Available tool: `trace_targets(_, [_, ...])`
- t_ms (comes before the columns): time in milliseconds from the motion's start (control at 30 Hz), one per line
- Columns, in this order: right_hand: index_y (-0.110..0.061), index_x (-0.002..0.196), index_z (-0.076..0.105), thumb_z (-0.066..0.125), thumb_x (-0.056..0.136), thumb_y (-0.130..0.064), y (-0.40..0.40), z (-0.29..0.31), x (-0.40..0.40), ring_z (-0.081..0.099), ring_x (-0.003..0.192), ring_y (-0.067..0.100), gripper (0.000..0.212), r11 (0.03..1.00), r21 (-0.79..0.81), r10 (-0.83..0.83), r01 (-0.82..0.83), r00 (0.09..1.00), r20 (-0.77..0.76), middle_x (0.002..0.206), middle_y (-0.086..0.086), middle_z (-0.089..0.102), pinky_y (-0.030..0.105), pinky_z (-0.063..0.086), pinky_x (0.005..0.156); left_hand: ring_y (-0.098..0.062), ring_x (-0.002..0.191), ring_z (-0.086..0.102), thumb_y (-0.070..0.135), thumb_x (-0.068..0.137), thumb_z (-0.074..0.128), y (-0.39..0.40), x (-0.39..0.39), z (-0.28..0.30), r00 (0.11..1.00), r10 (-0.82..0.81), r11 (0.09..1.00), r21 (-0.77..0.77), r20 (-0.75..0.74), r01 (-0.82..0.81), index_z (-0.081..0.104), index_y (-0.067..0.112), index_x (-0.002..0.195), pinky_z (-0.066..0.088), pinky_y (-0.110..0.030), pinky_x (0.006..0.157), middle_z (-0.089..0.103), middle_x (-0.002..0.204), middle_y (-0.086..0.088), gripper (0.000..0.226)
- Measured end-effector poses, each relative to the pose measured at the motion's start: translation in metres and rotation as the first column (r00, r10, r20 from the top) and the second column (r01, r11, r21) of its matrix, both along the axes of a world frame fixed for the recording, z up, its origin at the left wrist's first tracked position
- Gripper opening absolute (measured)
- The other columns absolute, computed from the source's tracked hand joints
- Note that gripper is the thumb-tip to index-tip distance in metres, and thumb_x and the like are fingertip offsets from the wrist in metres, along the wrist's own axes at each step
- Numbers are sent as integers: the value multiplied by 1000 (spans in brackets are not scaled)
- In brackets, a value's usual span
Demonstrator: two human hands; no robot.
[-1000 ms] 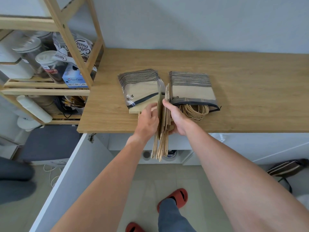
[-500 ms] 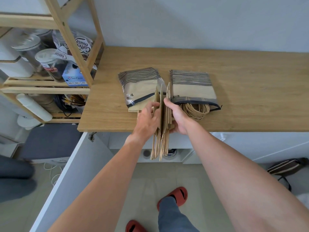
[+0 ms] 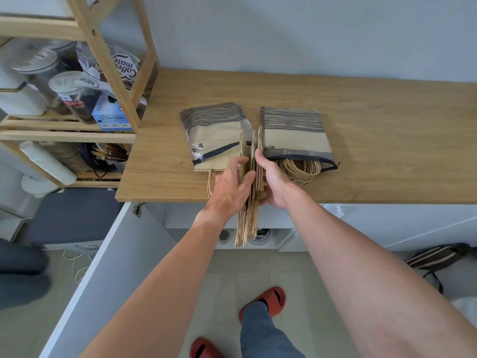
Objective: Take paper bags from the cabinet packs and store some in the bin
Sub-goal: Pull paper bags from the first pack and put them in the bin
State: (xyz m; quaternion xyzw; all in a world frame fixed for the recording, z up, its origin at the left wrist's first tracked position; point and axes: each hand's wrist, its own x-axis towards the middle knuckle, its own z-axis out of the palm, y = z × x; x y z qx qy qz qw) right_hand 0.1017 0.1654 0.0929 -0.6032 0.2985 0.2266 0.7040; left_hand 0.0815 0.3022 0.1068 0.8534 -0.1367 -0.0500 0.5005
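Note:
Two clear plastic packs of brown paper bags lie side by side on the wooden countertop (image 3: 374, 130): the left pack (image 3: 214, 133) and the right pack (image 3: 294, 133), whose twisted paper handles (image 3: 300, 170) spill out of its open end. Between them I hold a bundle of folded paper bags (image 3: 251, 192) on edge over the counter's front edge, their handles hanging down. My left hand (image 3: 232, 187) presses the bundle's left side, thumb across the bags. My right hand (image 3: 272, 179) grips its right side. No bin is in view.
A wooden shelf rack (image 3: 108, 63) at the left holds jars, a creamer pouch and a blue box. Below the counter a white cabinet door (image 3: 103, 275) stands open toward me. A striped bag (image 3: 436, 257) lies on the floor at the right. My red slippers are below.
The bundle has risen slightly between both hands, and my left thumb has slid across the front bags. The packs have not moved.

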Motion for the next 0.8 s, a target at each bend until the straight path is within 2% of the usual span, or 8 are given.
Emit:
trace_targets(67, [-28,139,56,55,57,-93,-1,4,-3,65,113,35,104,1000,4,-8,8,1000,13,135,11,62,59,52,91,-3,62,54,21,102,38,-2,-2,3,999,16,1000,10,35,-16,45,22,134,37,-22,64,59,68,4,33])
trace_targets(133, [-27,136,59,52,64,-90,0,8,-5,67,111,33,96,1000,-8,-14,14,1000,21,130,9,66,56,53,91,-5,47,49,12,100,32,-1,-3,5,998,25,999,20,62,-27,47,23,132,36,-16,55,50,56,7,37])
trace_targets(300, [-31,145,48,53,54,-97,4,15,-9,58,123,35,112,1000,-16,4,-4,1000,-12,148,9,51,57,50,94,-4,55,51,33,102,44,-3,-8,12,997,-29,997,77,67,24,48,15,130,38,-17,61,56,66,10,33])
trace_targets(400, [-33,150,40,51,56,-98,3,17,-10,50,131,37,115,1000,-18,-9,9,1000,-6,155,10,41,56,48,94,-14,83,60,38,99,51,-1,-8,12,999,-26,998,65,23,24,45,16,135,35,-9,70,64,95,3,42])
trace_targets(433, [-33,149,42,52,51,-100,3,18,-11,53,129,37,119,1000,-13,-5,5,1000,-14,153,10,45,58,48,96,-15,85,60,36,99,49,-1,-8,11,1000,-19,997,71,22,17,44,17,135,38,-15,75,65,97,2,41])
trace_targets(567, [-29,139,55,51,58,-95,2,18,-14,64,115,34,105,1000,-6,-4,4,1000,4,133,10,64,62,50,94,-7,46,42,9,97,40,-2,-6,8,997,-41,996,76,58,37,42,11,134,46,-42,69,47,62,12,37])
trace_targets(667, [-31,143,51,57,46,-99,1,18,-15,61,119,34,118,1000,-24,-1,1,1000,-11,141,8,57,64,51,90,-9,37,40,-1,94,36,-1,-4,6,999,-1,999,39,49,-1,37,14,140,37,-31,50,47,53,6,48])
trace_targets(800, [-22,135,60,49,60,-96,0,20,-13,65,114,34,106,998,-26,48,-48,999,-21,130,13,66,58,51,96,-4,56,55,21,103,38,-6,-13,8,1000,-18,999,-31,-18,18,34,9,133,43,-24,62,63,73,4,32])
